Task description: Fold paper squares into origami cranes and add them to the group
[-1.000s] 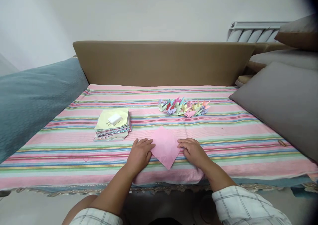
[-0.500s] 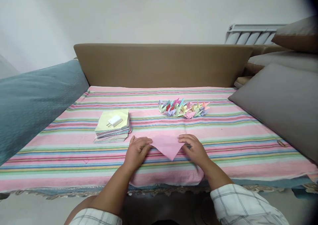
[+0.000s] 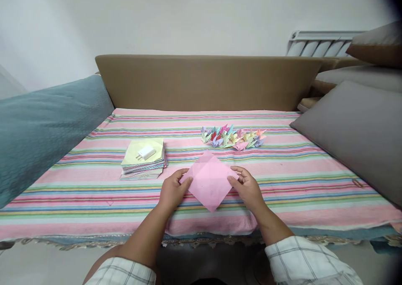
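Between my hands is a pink square sheet of origami paper point(image 3: 210, 182), turned like a diamond, with faint creases across it. My left hand point(image 3: 174, 188) pinches its left corner, thumb on top and fingers behind. On the other side my right hand point(image 3: 247, 187) grips the right corner in the same way. The sheet seems lifted a little off the striped cloth point(image 3: 94, 186). Beyond it lie several folded paper cranes point(image 3: 232, 138) in many colours.
Left of my hands stands a stack of paper squares point(image 3: 143, 163) with a white charger plug point(image 3: 146, 152) on top. Grey cushions point(image 3: 354, 130) rest at the right, a blue-covered armrest point(image 3: 53, 121) at the left. A brown backrest point(image 3: 207, 81) closes off the rear.
The pink paper lay flat under my fingertips, then tilted with its far part hidden. Now it is spread out as a full diamond, and my thumbs have come on top at both side corners.
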`<state>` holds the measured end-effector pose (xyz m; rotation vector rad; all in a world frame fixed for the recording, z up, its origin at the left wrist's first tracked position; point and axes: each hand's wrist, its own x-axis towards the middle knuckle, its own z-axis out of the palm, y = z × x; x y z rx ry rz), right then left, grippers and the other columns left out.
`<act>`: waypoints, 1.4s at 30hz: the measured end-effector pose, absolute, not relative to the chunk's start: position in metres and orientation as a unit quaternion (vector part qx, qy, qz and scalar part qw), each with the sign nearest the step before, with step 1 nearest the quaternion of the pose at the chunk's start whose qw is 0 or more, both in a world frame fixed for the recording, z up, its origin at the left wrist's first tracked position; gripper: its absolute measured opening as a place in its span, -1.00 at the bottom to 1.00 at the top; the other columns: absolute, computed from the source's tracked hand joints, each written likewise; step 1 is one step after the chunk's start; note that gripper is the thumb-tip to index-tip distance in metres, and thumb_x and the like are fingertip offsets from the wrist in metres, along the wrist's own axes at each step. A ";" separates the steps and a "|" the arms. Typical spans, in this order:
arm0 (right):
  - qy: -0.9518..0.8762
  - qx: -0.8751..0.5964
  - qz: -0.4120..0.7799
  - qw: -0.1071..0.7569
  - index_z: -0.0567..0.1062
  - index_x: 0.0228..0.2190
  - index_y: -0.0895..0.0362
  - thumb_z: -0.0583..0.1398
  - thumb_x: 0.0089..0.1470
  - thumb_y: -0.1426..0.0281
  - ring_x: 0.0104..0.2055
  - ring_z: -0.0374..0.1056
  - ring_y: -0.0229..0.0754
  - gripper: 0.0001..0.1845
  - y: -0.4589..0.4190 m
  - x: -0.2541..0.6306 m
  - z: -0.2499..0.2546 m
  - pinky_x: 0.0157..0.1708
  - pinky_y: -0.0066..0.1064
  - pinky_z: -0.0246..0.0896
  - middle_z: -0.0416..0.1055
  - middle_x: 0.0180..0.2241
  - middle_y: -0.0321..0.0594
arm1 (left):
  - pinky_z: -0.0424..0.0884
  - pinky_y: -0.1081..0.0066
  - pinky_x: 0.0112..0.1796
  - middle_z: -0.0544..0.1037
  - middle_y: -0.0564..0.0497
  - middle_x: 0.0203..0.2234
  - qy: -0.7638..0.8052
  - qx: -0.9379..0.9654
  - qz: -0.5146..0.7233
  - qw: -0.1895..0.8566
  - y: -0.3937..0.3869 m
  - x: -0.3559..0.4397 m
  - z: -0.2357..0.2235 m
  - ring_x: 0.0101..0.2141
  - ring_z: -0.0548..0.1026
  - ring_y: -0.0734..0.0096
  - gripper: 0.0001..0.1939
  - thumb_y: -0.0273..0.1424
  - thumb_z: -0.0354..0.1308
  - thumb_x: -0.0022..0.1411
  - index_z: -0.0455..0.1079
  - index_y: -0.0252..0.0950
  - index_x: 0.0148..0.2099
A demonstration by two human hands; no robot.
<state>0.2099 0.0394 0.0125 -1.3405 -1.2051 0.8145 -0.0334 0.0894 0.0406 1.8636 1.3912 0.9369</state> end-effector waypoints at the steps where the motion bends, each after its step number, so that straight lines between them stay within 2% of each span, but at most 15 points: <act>1: -0.514 -0.594 0.305 0.539 0.29 -0.04 0.13 0.17 -0.01 0.15 -0.40 0.35 -0.16 -0.48 0.041 0.210 0.011 -0.36 -0.29 0.31 0.45 -0.38 -0.19 | 0.41 0.34 -0.22 0.58 0.03 -0.23 0.545 0.716 0.334 0.279 0.090 -0.032 0.038 -0.24 0.51 0.28 -0.63 -0.25 0.10 0.11 0.39 -0.18 -0.01; 3: -0.538 -0.639 0.191 0.515 0.32 -0.04 0.13 0.15 0.00 0.20 -0.25 0.34 -0.10 -0.51 0.041 0.210 0.009 -0.21 -0.21 0.27 0.42 -0.27 -0.13 | 0.40 0.31 -0.20 0.57 0.02 -0.19 0.568 0.732 0.297 0.229 0.091 -0.030 0.033 -0.21 0.51 0.25 -0.58 -0.28 0.08 0.13 0.34 -0.16 0.07; 6: -0.633 -0.633 0.044 0.442 0.43 -0.15 0.11 0.09 0.08 0.28 -0.07 0.24 -0.03 -0.69 0.035 0.203 0.012 -0.04 -0.13 0.11 0.37 -0.16 -0.08 | 0.38 0.25 -0.16 0.56 -0.02 -0.15 0.573 0.756 0.256 0.185 0.091 -0.027 0.030 -0.18 0.50 0.19 -0.56 -0.29 0.06 0.15 0.32 -0.18 0.09; 8: -0.714 -0.590 0.021 0.376 0.46 -0.18 0.08 0.05 0.12 0.32 -0.10 0.24 -0.06 -0.73 0.029 0.194 0.015 -0.05 -0.15 0.07 0.37 -0.18 -0.12 | 0.37 0.22 -0.14 0.55 -0.04 -0.13 0.569 0.766 0.244 0.172 0.090 -0.026 0.030 -0.15 0.48 0.17 -0.56 -0.29 0.05 0.16 0.31 -0.21 0.10; 10: -0.766 -0.556 0.022 0.323 0.45 -0.14 0.04 0.05 0.14 0.31 -0.10 0.23 -0.08 -0.72 0.023 0.185 0.016 -0.05 -0.16 0.03 0.37 -0.17 -0.15 | 0.36 0.23 -0.13 0.54 -0.04 -0.12 0.565 0.769 0.243 0.171 0.090 -0.026 0.030 -0.13 0.48 0.18 -0.56 -0.30 0.05 0.16 0.31 -0.20 0.10; 14: -0.788 -0.553 0.024 0.270 0.40 -0.05 0.02 0.09 0.12 0.24 -0.10 0.22 -0.07 -0.65 0.021 0.173 0.012 -0.04 -0.15 -0.02 0.35 -0.13 -0.17 | 0.34 0.24 -0.08 0.52 -0.01 -0.07 0.556 0.766 0.264 0.184 0.090 -0.026 0.029 -0.09 0.46 0.21 -0.58 -0.31 0.06 0.15 0.32 -0.19 0.08; 17: -0.784 -0.565 0.027 0.256 0.40 -0.05 0.01 0.11 0.11 0.22 -0.10 0.21 -0.06 -0.64 0.023 0.172 0.009 -0.04 -0.13 -0.04 0.35 -0.12 -0.17 | 0.35 0.25 -0.11 0.53 -0.01 -0.11 0.549 0.752 0.288 0.225 0.089 -0.027 0.028 -0.15 0.48 0.24 -0.56 -0.30 0.07 0.14 0.30 -0.19 0.09; 20: -0.782 -0.569 0.032 0.254 0.41 -0.06 0.01 0.10 0.11 0.21 -0.10 0.20 -0.05 -0.64 0.024 0.172 0.008 -0.04 -0.13 -0.05 0.35 -0.13 -0.16 | 0.39 0.32 -0.26 0.58 0.02 -0.35 0.530 0.726 0.318 0.302 0.087 -0.028 0.028 -0.37 0.52 0.34 -0.46 -0.24 0.06 0.15 0.18 -0.25 0.17; 22: -0.781 -0.569 0.034 0.255 0.40 -0.05 0.02 0.09 0.12 0.20 -0.10 0.20 -0.05 -0.63 0.024 0.172 0.008 -0.04 -0.13 -0.05 0.34 -0.13 -0.15 | 0.39 0.32 -0.27 0.57 0.05 -0.42 0.516 0.713 0.333 0.338 0.086 -0.028 0.028 -0.41 0.51 0.36 -0.37 -0.21 0.08 0.13 0.10 -0.29 0.21; 25: -0.780 -0.571 0.036 0.254 0.40 -0.05 0.03 0.10 0.12 0.20 -0.10 0.20 -0.05 -0.63 0.024 0.171 0.008 -0.04 -0.13 -0.05 0.34 -0.14 -0.15 | 0.29 0.17 -0.06 0.57 -0.01 -0.28 0.521 0.716 0.325 0.333 0.083 -0.026 0.031 -0.26 0.52 0.28 -0.33 -0.22 0.17 0.05 0.12 -0.26 0.19; 28: -0.779 -0.573 0.037 0.252 0.40 -0.05 0.03 0.10 0.12 0.20 -0.10 0.20 -0.04 -0.63 0.024 0.171 0.008 -0.03 -0.12 -0.05 0.35 -0.14 -0.15 | -0.05 -0.03 0.13 0.53 -0.02 -0.13 0.540 0.733 0.281 0.303 0.080 -0.023 0.036 -0.13 0.47 0.21 -0.42 -0.24 0.21 0.01 0.24 -0.20 0.10; 31: -0.779 -0.574 0.038 0.251 0.39 -0.04 0.03 0.09 0.12 0.20 -0.09 0.20 -0.04 -0.62 0.025 0.171 0.008 -0.03 -0.13 -0.05 0.34 -0.13 -0.14 | -0.28 -0.12 0.15 0.55 0.06 -0.21 0.542 0.750 0.240 0.294 0.077 -0.020 0.040 -0.19 0.48 0.24 -0.61 -0.22 0.16 0.06 0.35 -0.15 -0.03; 35: -0.779 -0.576 0.042 0.245 0.37 -0.02 0.06 0.09 0.12 0.21 -0.09 0.19 -0.04 -0.60 0.025 0.171 0.008 -0.03 -0.13 -0.05 0.34 -0.13 -0.13 | -0.32 -0.15 0.14 0.56 0.11 -0.36 0.531 0.766 0.215 0.290 0.070 -0.018 0.039 -0.22 0.47 0.25 -0.75 -0.21 0.14 0.09 0.43 -0.14 -0.17; 42: -0.776 -0.575 0.054 0.253 0.35 -0.01 0.07 0.08 0.14 0.28 -0.08 0.18 -0.06 -0.63 0.026 0.172 0.006 -0.03 -0.16 -0.07 0.34 -0.14 -0.15 | -0.37 -0.21 0.11 0.56 0.07 -0.18 0.490 0.813 0.225 0.221 0.057 -0.014 0.029 0.00 0.34 0.12 -0.74 -0.29 0.22 0.02 0.45 -0.07 -0.17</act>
